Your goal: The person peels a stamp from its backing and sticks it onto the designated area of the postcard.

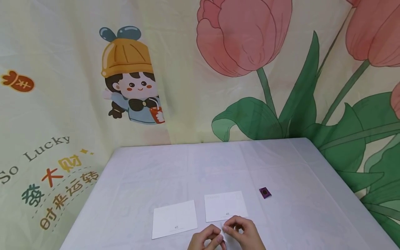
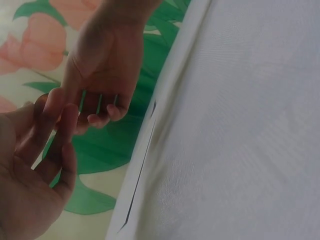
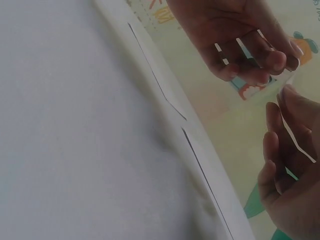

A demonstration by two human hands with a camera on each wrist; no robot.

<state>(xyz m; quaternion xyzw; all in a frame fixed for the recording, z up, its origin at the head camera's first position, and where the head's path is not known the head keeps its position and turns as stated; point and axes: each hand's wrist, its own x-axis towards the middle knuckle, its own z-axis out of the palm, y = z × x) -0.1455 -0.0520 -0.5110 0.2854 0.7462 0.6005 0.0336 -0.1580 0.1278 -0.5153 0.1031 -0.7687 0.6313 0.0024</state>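
Note:
Close together near the table's front edge, my left hand and right hand meet at the fingertips. Between them they pinch a small, thin, pale piece, mostly hidden by the fingers; its kind cannot be told. Thumb and forefinger hold it on each side, with the other fingers loosely curled. Just beyond the hands lies a white card with a tiny dark mark near its lower edge. A second white card, slightly turned, lies to the left.
A small dark purple square with a round dark mark lies right of the cards. White cloth covers the table. Behind it hangs a printed curtain with tulips and a cartoon child.

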